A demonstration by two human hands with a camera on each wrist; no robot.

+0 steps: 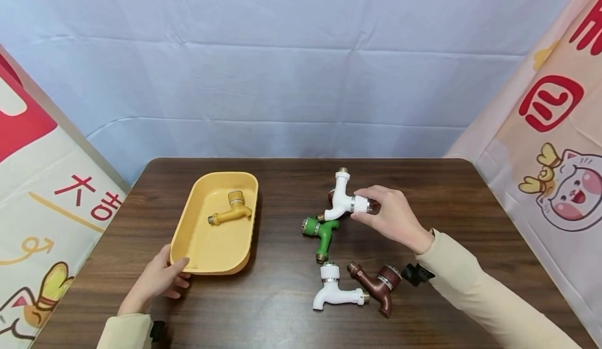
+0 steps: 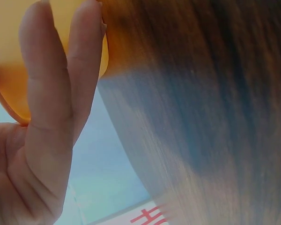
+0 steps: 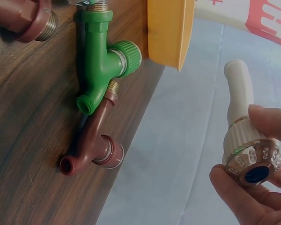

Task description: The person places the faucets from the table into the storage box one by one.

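Observation:
My right hand [image 1: 391,214] pinches a white faucet [image 1: 343,194] by its ribbed knob, lifted above the table. In the right wrist view, the faucet's knob [image 3: 246,136] sits between thumb and fingertips, its blue-centred cap facing the camera. Behind it, a brown faucet [image 3: 91,143] lies on the table, close to a green faucet [image 3: 96,61]. My left hand [image 1: 160,276] grips the near left corner of a yellow tray [image 1: 212,271], thumb over the rim and fingers along the outside. Inside the tray lies a yellow faucet [image 1: 231,210].
Nearer the front of the dark wooden table [image 1: 263,307] lie another white faucet [image 1: 336,294] and another brown faucet [image 1: 376,288], side by side. A pale cloth [image 1: 301,77] hangs behind the table, with printed banners [image 1: 555,182] on both sides.

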